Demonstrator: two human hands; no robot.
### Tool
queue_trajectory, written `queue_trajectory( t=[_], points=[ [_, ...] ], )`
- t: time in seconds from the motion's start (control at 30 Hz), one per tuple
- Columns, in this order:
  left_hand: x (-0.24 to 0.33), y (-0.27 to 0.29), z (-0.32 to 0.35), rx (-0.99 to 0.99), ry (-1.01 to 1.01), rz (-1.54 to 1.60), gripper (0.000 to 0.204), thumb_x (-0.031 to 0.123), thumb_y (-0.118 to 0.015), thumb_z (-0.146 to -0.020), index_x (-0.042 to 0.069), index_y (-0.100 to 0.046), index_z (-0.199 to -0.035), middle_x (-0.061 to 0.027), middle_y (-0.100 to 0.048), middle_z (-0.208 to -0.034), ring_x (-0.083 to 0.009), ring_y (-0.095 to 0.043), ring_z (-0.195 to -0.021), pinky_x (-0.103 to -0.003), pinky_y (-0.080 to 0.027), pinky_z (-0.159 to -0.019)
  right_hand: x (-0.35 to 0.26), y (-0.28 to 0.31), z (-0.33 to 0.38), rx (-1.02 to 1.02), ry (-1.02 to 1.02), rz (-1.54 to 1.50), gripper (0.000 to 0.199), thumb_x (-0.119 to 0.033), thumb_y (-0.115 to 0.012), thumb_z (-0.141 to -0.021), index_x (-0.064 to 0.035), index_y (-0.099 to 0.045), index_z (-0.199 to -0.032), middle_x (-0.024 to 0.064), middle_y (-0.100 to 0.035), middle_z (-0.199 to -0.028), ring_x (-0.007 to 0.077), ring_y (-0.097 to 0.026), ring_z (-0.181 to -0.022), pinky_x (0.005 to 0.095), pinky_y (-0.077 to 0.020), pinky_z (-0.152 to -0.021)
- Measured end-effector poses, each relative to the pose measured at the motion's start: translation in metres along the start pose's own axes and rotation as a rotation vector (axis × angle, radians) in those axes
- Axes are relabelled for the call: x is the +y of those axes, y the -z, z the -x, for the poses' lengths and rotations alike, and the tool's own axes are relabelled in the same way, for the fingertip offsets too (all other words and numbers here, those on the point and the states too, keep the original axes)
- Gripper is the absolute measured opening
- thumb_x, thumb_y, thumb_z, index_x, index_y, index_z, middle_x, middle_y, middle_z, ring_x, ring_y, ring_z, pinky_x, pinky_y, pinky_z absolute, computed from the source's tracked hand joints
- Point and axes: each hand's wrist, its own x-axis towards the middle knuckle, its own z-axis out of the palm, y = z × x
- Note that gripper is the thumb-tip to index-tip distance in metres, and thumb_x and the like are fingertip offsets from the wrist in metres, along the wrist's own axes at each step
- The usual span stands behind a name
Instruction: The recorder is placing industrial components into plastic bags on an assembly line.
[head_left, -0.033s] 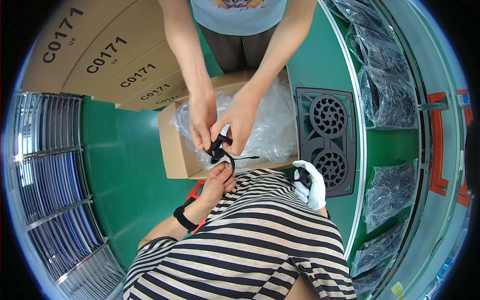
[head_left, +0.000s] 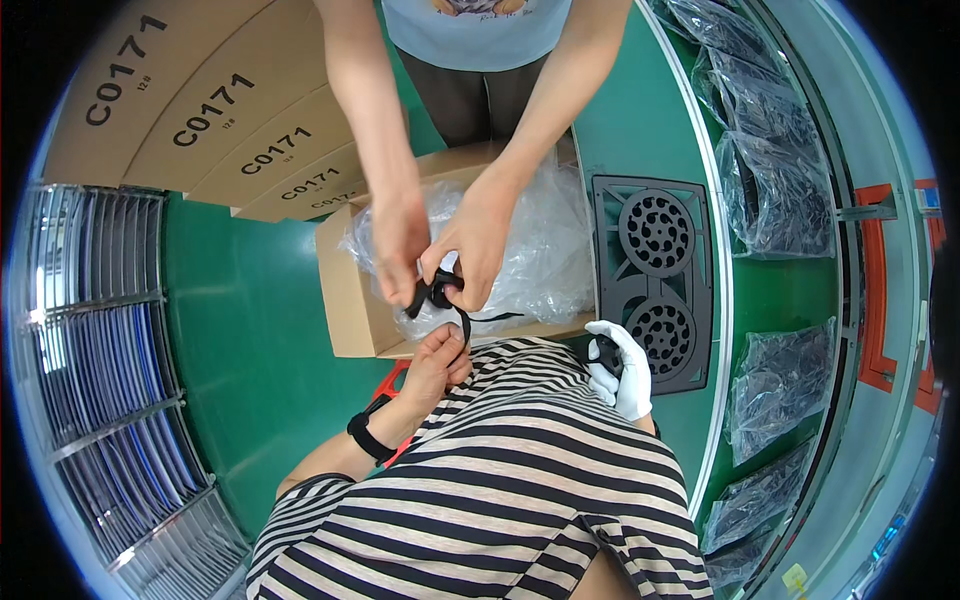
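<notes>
My left hand (head_left: 440,362), bare and closed, pinches a thin black strap (head_left: 466,328) near the box's close edge. Its upper part runs to a small black piece (head_left: 441,292) that another person's two hands hold from across the box. That person's one hand (head_left: 402,250) is blurred; the other (head_left: 475,250) grips the piece with curled fingers. A loose black end (head_left: 500,318) sticks out to the right. In a white glove, my right hand (head_left: 628,372) curls around a small black round-looking object (head_left: 606,354) beside my striped shirt. Most of that object is hidden.
Beneath the hands stands an open cardboard box (head_left: 345,300) with clear plastic wrap (head_left: 545,225) inside. To its right lies a dark tray (head_left: 606,250) with two round perforated discs. Cardboard boxes (head_left: 215,110) stand far left, a slotted rack (head_left: 105,270) left, bagged dark parts (head_left: 780,390) right.
The other person's hand on the left has moved slightly and blurred, turning the black piece; the loose strap end has shifted a little. My two hands have stayed in place.
</notes>
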Motion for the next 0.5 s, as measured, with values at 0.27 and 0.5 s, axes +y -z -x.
queue_trajectory(
  t=[0.27, 0.5],
  points=[
    [-0.0023, -0.0059, 0.0058, 0.017, -0.03, -0.025, 0.019, 0.021, -0.047, -0.098, 0.008, -0.05, -0.084, 0.0057, -0.034, -0.06, -0.0041, -0.021, -0.045, -0.021, -0.016, -0.043, 0.0047, 0.0039, 0.0039, -0.008, 0.006, -0.003, 0.028, -0.023, -0.042, -0.097, -0.0023, -0.057, -0.107, 0.0048, -0.052, -0.078, 0.0067, -0.025, -0.035, 0.021, -0.0201, -0.031],
    [-0.007, -0.0011, 0.0083, -0.025, -0.03, -0.02, 0.02, 0.02, -0.047, -0.098, 0.008, -0.051, -0.083, 0.0056, -0.034, -0.06, -0.0043, -0.02, -0.046, -0.021, -0.017, -0.043, 0.0075, 0.006, 0.0071, -0.01, 0.015, 0.0, 0.028, -0.023, -0.042, -0.097, -0.0016, -0.057, -0.108, 0.005, -0.052, -0.077, 0.0069, -0.026, -0.035, 0.0211, -0.0197, -0.03]
  ],
)
